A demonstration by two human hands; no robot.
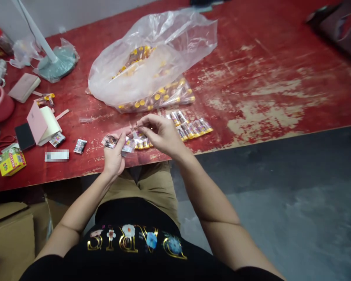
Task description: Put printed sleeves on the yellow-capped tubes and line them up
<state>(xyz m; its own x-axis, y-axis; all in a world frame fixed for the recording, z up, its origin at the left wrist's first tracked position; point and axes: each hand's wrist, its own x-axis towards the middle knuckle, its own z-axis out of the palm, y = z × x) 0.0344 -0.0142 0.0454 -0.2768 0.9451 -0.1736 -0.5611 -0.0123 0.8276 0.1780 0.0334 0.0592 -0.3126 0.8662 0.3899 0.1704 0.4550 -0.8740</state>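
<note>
My left hand (114, 159) is closed around a bunch of small printed packets (110, 141), with the thumb laid on top. My right hand (163, 134) is close beside it, thumb and fingertips pinched together at the bunch's edge; what they pinch is too small to make out. Under and beyond my right hand, small clear tubes with yellow ends (194, 129) lie side by side in rows near the table's front edge. Behind both hands spreads a large clear plastic bag (175, 35) holding many more of these yellow-ended tubes (155, 99).
The worn red table (251, 78) carries a lamp base (58, 64), an open pink notebook (42, 123), a black phone (25, 136), a yellow-green box (12, 160) and a pink container (0, 103) at left. Loose small packets (80, 146) lie near the front edge. Cardboard (11, 238) stands below.
</note>
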